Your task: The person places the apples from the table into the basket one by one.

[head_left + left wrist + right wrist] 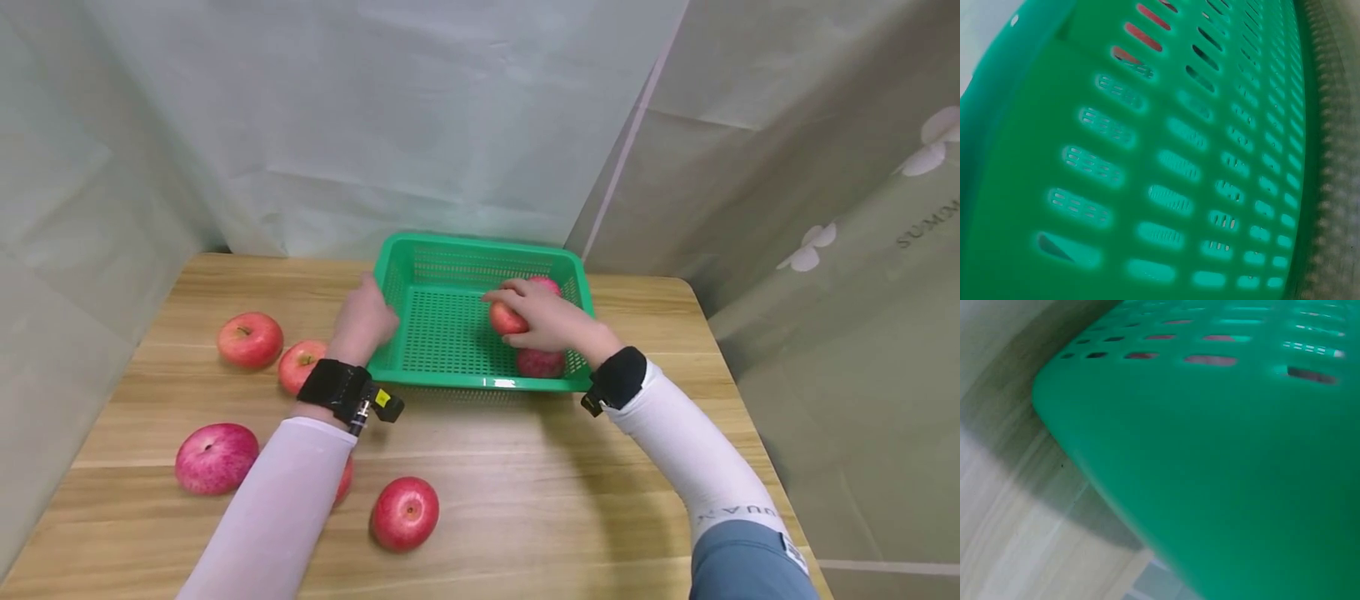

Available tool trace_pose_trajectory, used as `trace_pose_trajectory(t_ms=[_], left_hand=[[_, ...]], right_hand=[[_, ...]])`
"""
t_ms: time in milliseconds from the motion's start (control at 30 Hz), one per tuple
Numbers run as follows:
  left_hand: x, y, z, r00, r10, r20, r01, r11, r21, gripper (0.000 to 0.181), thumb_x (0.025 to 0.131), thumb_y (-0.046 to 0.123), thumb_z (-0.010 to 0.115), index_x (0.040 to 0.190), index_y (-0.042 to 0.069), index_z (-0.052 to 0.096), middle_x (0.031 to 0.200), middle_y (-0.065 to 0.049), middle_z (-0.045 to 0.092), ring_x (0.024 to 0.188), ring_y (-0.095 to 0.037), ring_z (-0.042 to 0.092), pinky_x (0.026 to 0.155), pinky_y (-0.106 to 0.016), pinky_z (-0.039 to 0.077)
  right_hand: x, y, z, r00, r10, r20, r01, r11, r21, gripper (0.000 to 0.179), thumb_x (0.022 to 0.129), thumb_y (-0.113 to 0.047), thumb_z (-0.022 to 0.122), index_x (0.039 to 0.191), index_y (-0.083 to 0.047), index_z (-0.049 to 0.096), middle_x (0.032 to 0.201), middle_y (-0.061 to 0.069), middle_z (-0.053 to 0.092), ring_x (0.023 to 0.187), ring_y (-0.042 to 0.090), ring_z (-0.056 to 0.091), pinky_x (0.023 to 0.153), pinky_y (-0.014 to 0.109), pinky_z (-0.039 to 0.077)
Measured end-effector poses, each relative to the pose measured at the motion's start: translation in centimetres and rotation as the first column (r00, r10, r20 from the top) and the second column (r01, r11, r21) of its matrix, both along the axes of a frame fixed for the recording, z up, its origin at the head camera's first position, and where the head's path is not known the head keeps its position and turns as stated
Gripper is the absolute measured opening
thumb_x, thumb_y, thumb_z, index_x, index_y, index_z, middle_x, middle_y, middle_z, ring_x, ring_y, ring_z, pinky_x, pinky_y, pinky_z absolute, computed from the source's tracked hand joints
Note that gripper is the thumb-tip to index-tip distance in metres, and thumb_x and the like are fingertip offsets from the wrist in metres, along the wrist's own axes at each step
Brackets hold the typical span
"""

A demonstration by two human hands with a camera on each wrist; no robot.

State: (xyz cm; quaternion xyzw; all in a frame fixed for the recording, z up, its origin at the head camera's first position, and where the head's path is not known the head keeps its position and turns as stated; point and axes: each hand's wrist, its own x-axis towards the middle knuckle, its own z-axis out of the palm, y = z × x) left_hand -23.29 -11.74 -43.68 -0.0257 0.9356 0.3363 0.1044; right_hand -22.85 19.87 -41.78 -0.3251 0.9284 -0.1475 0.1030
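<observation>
A green plastic basket (483, 382) with slotted walls sits at the back of the wooden table. At its left rim is my left hand (363, 321), its fingers curled over the edge and gripping it. My right hand (551, 317) reaches inside the basket's right part and holds a red apple (507, 318) from above. Two more apples lie there, a front one (541, 363) below the hand and a back one (545, 285) partly hidden behind it. The left wrist view shows the slotted basket wall (1147, 144) up close; the right wrist view shows the basket's outside (1197, 444), with the hand out of sight.
Left of the basket, several apples lie on the table (495, 508): one at the back (251, 340), one beside the left wrist (300, 365), a darker one (217, 458) and one nearer the front (405, 513). Another (344, 482) is mostly hidden by the left forearm. Grey sheeting (420, 108) surrounds the table.
</observation>
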Motion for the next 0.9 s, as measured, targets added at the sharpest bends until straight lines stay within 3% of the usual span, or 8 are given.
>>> trace_pose_trajectory(t_ms=[333,900], left_hand=[[0.1,0.1,-0.2,1.0,-0.003,0.013,0.003,1.0,-0.013,0.081,0.101,0.004,0.049,0.165,-0.01,0.003,0.136,-0.041,0.053,0.109,-0.046,0.06,0.088,-0.059,0.055],[0.0,0.1,0.0,1.0,0.006,0.019,-0.006,1.0,-0.009,0.08,0.1,0.004,0.05,0.165,-0.01,0.005,0.133,-0.039,0.054,0.108,-0.046,0.06,0.087,-0.059,0.056]], right_hand=[[0.2,-0.1,-2.2,0.999,0.006,-0.051,-0.005,1.0,0.016,0.072,0.091,-0.024,0.083,0.157,-0.02,0.054,0.154,0.015,0.049,0.137,0.035,0.051,0.112,0.052,0.046],[0.0,-0.2,-3.3,0.996,-0.013,-0.084,0.015,0.999,0.034,0.069,0.092,-0.026,0.085,0.155,-0.02,0.057,0.152,0.017,0.052,0.138,0.038,0.049,0.112,0.053,0.046]])
